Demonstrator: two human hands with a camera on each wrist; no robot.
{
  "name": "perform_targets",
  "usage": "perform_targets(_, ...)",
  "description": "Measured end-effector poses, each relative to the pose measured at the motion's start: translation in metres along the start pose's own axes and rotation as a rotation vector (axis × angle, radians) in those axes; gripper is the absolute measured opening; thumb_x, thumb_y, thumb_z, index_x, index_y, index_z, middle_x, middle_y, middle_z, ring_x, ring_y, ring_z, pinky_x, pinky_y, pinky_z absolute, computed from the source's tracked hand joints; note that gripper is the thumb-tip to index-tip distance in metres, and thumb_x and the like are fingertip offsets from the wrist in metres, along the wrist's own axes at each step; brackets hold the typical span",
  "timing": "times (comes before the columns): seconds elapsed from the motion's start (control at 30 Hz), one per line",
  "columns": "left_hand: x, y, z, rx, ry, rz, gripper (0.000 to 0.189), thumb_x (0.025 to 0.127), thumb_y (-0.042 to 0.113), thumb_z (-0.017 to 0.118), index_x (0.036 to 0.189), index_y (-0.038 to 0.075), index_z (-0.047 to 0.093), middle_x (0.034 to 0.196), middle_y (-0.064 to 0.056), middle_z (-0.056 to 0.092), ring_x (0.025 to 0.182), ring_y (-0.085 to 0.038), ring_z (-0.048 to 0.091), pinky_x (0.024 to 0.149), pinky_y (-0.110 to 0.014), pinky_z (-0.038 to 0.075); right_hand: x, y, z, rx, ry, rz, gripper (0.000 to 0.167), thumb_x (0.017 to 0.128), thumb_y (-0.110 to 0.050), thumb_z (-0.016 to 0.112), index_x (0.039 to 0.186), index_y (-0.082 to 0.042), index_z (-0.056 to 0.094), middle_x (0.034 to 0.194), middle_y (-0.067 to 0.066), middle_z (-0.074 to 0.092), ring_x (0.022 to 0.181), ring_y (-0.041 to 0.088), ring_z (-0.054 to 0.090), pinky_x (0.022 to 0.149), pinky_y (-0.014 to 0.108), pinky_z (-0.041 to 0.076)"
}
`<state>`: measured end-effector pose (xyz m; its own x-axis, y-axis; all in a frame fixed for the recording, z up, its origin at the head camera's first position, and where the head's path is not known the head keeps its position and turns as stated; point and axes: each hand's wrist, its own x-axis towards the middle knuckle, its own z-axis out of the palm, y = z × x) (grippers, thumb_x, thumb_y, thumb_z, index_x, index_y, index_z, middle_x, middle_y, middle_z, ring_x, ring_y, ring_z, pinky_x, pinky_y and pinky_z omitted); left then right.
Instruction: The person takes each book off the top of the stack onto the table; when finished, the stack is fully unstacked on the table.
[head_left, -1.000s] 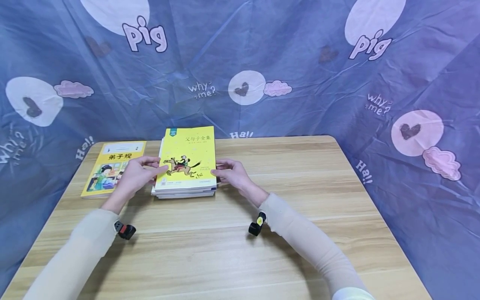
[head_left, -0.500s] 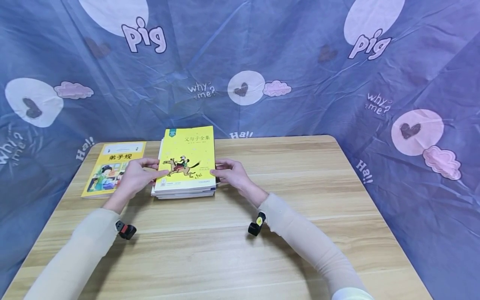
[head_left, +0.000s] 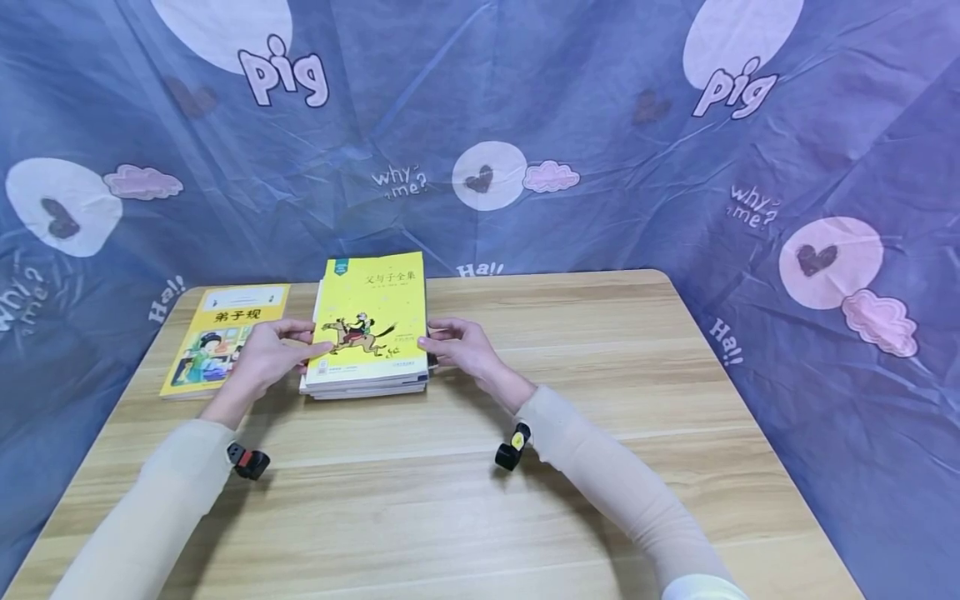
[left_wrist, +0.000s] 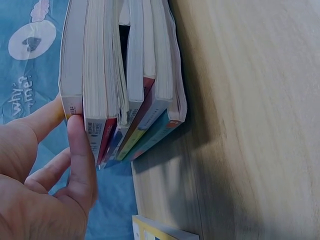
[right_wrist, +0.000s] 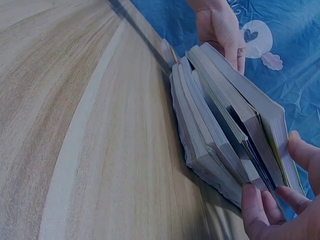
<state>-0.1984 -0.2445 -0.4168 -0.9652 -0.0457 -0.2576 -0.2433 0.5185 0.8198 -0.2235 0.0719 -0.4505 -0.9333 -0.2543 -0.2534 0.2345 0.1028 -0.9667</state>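
A yellow picture-story book (head_left: pixel 375 292) with a horse-and-riders drawing lies on top of a stack of books (head_left: pixel 366 390). My left hand (head_left: pixel 264 354) pinches its left side, thumb on the cover and fingers at the edge below. On the opposite side my right hand (head_left: pixel 472 357) grips the same book, thumb over the cover's right edge. In the left wrist view the stacked books (left_wrist: pixel 112 65) show uneven ends and several coloured spines. Fingertips (right_wrist: pixel 253 200) of the right hand touch the side of the stack in the right wrist view.
Left of the stack, another yellow book (head_left: pixel 217 342) with a picture of a child lies flat on the wooden table (head_left: pixel 450 508). A blue printed cloth (head_left: pixel 585 108) hangs behind the table's far edge and along its sides. Both wrists wear small black cameras.
Both hands keep their hold on the yellow book, which stays over the stack. The whole head view has shifted very slightly.
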Motion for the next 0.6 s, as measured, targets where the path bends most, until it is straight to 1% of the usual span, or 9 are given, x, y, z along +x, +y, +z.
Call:
perform_targets(0.2, 0.001, -0.005, -0.005, -0.006, -0.002, -0.008, 0.077, 0.091, 0.036, 0.085, 0.151, -0.001, 0.054, 0.132, -0.019, 0.061, 0.082, -0.003, 0.066, 0.079, -0.033, 0.067, 0.002, 0.001, 0.001, 0.013, 0.008, 0.008, 0.056, 0.093, -0.012, 0.081, 0.144, -0.001, 0.06, 0.126, 0.021, 0.069, 0.084, 0.013, 0.07, 0.083, 0.029, 0.066)
perform_targets(0.3, 0.0, -0.01, -0.008, -0.003, -0.01, -0.007, 0.077, 0.091, 0.036, 0.085, 0.15, -0.002, 0.053, 0.129, -0.019, 0.062, 0.08, -0.003, 0.067, 0.077, -0.033, 0.067, 0.003, 0.001, 0.002, 0.015, 0.017, 0.013, 0.056, 0.091, -0.009, 0.082, 0.143, 0.0, 0.061, 0.126, 0.02, 0.069, 0.083, 0.012, 0.07, 0.081, 0.028, 0.066)
perform_targets(0.43, -0.002, -0.016, -0.014, 0.007, -0.04, -0.013, 0.079, 0.093, 0.038, 0.083, 0.151, -0.004, 0.051, 0.131, -0.021, 0.062, 0.076, -0.006, 0.069, 0.073, -0.032, 0.066, 0.004, 0.002, 0.004, 0.005, 0.027, 0.02, 0.055, 0.09, -0.004, 0.081, 0.141, 0.0, 0.062, 0.125, 0.02, 0.07, 0.082, 0.011, 0.068, 0.078, 0.026, 0.065)
perform_targets(0.6, -0.002, -0.02, -0.02, 0.001, -0.082, -0.043, 0.082, 0.095, 0.042, 0.079, 0.153, -0.006, 0.046, 0.133, -0.02, 0.064, 0.076, -0.008, 0.068, 0.071, -0.029, 0.064, 0.003, 0.002, 0.006, -0.008, 0.039, 0.022, 0.053, 0.091, -0.005, 0.081, 0.14, 0.0, 0.063, 0.125, 0.02, 0.07, 0.082, 0.011, 0.068, 0.076, 0.025, 0.065)
